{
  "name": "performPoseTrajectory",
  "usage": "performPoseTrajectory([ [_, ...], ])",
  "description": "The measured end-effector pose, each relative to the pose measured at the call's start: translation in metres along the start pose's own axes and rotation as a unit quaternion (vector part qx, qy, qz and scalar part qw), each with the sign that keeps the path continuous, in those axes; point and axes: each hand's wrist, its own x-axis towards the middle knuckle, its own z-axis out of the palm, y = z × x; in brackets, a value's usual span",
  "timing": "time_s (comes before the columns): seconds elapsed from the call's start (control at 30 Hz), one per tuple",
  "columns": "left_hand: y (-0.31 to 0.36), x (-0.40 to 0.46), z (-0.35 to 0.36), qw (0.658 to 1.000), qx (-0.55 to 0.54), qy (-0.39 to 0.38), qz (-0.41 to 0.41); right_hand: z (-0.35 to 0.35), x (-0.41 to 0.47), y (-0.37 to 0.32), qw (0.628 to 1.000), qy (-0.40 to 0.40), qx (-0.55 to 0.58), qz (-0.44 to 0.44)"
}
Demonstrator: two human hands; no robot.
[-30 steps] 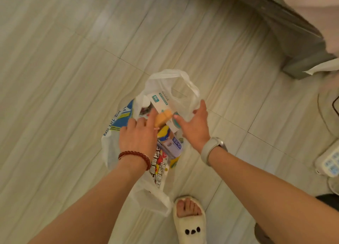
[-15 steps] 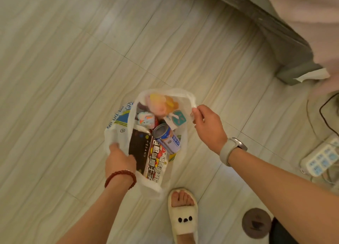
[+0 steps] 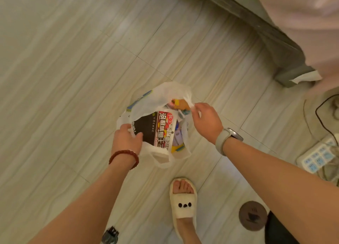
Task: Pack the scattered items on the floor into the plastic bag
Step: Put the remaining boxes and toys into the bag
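left hand [image 3: 126, 139] fingers pinch plastic bag [image 3: 161, 96] rim | right hand [image 3: 206, 121] — pinches handle | black-red box [image 3: 156, 128] — chinese lettering

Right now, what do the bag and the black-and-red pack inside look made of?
Bag: thin, translucent white plastic film; it crumples and the contents show through. Black-and-red pack: probably glossy printed plastic or foil wrapper, judging by its sheen; cannot tell which.

Box [image 3: 156, 128] in bag [image 3: 161, 96]; slipper [image 3: 183, 205] near; perhaps can beside box.
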Motion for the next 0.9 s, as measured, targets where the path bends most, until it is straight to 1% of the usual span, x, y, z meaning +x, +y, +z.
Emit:
performPoseTrajectory([
  [0.07,0.003,-0.017,0.001,1.000,-0.019,0.012,0.019,-0.004,-0.013,-0.004,1.000,-0.003,-0.003,0.026],
  [0.13,-0.001,-0.043,-0.005,0.996,-0.025,0.042,0.070,-0.009,-0.036,-0.005,0.999,0.003,0.004,0.038],
  [0.2,-0.015,-0.071,-0.010,0.991,-0.005,0.049,0.126,-0.011,-0.066,-0.002,0.998,0.009,0.026,0.048],
  [0.4,-0.102,-0.163,-0.014,0.972,0.118,-0.018,0.204,0.008,-0.202,0.034,0.979,0.036,0.117,0.164],
  [0.53,-0.173,-0.201,-0.002,0.958,0.158,-0.070,0.227,0.044,-0.296,0.080,0.968,0.023,0.115,0.222],
  [0.63,-0.225,-0.213,0.019,0.947,0.181,-0.114,0.238,0.074,-0.343,0.121,0.962,0.004,0.103,0.254],
  [0.73,-0.270,-0.213,0.051,0.938,0.189,-0.149,0.249,0.103,-0.366,0.166,0.960,-0.026,0.087,0.265],
  [0.83,-0.302,-0.194,0.096,0.930,0.192,-0.168,0.263,0.135,-0.365,0.213,0.961,-0.051,0.053,0.267],
  [0.9,-0.316,-0.173,0.134,0.920,0.205,-0.171,0.288,0.157,-0.352,0.250,0.967,-0.040,0.019,0.250],
])
